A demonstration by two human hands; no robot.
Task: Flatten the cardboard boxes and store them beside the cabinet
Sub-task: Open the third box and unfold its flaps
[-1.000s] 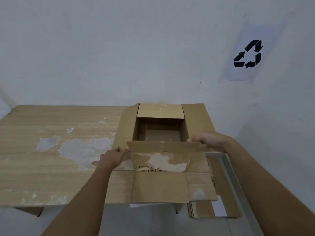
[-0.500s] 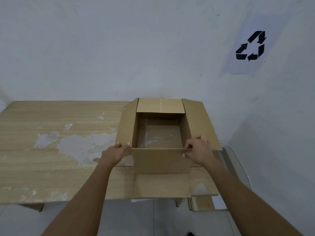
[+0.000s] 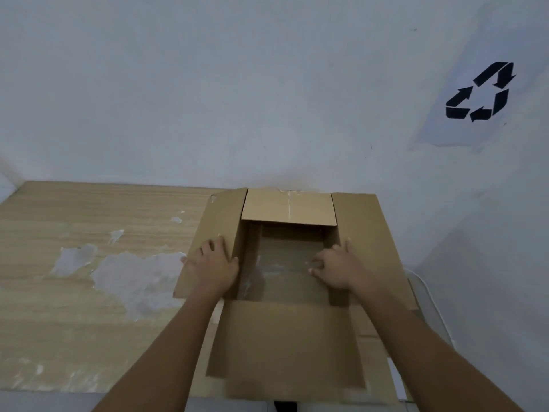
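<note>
Cardboard box (image 3: 289,257): brown corrugated carton, sitting open-topped at the right end of the wooden table (image 3: 89,233), close against the white wall (image 3: 237,84); the far edge appears to be touching the wall, though this cannot be told for certain.
Box flaps: all four top flaps are lying folded outward. The far flap (image 3: 289,208) is tilting toward the wall and is showing a pale line down its middle. The left flap (image 3: 214,233) and right flap (image 3: 374,248) are spreading sideways. The near flap (image 3: 285,349) is hanging toward the person, over the near table edge.
Box interior: the floor of the box is showing pale scuffed patches; the inner walls are lying in shadow.
Left hand (image 3: 212,267): lying palm down with fingers spread on the left flap, beside the box's left wall, pressing flat and grasping nothing.
Right hand (image 3: 338,270): resting at the right wall of the box, fingers curling over its top edge into the opening; whether it is gripping the wall or only pressing on it cannot be told.
Table surface: light wood-grain veneer, peeling in grey patches (image 3: 118,272) to the left of the box.
Wall marking: a black recycling symbol (image 3: 482,92) on a pale sheet, at the far right, above the box.
</note>
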